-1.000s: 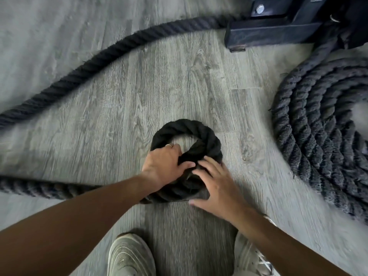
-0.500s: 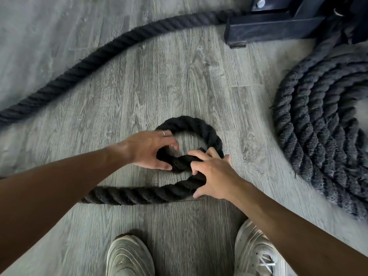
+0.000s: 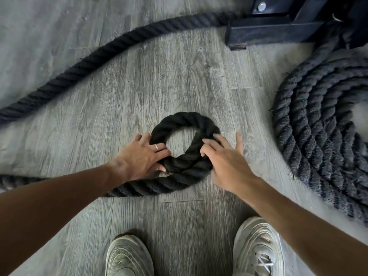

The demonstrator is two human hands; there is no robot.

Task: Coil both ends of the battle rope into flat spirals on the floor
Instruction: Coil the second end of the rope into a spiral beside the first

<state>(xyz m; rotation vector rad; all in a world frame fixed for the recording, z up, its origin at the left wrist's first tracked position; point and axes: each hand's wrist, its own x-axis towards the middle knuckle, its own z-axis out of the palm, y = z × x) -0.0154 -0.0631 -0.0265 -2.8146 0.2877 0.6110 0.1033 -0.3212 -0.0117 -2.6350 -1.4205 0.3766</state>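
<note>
Battle rope [image 3: 185,124] small loop, both hands pressing, floor [image 3: 159,76]

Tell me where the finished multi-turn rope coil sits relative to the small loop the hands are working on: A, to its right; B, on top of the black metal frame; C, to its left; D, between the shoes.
A: the big multi-turn coil lies flat on the floor at the right edge, while the small loop under the left hand and right hand sits mid-frame.
</note>
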